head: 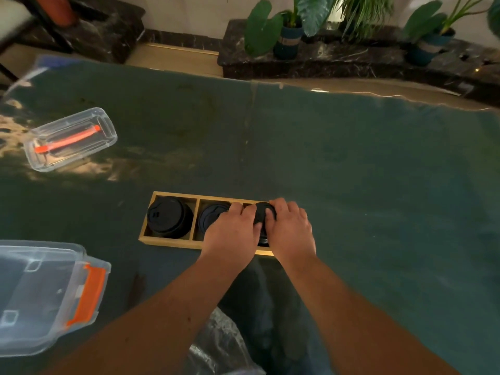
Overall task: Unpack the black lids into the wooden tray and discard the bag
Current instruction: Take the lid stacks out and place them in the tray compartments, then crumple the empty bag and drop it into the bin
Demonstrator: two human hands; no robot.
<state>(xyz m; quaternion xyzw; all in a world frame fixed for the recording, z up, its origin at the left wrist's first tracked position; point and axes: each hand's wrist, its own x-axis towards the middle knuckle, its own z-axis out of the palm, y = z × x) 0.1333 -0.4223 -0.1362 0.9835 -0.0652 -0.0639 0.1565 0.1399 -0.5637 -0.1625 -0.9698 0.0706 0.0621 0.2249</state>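
A narrow wooden tray with three compartments lies on the dark green table. Its left compartment holds a stack of black lids. More black lids sit in the middle compartment, partly under my left hand. In the right compartment stands another stack of black lids, gripped from both sides by my left hand and my right hand. A crumpled clear plastic bag lies near the table's front edge between my forearms.
A clear storage box with an orange latch stands at the front left. A clear lid with an orange handle lies further back on the left. Potted plants line a dark ledge beyond the table.
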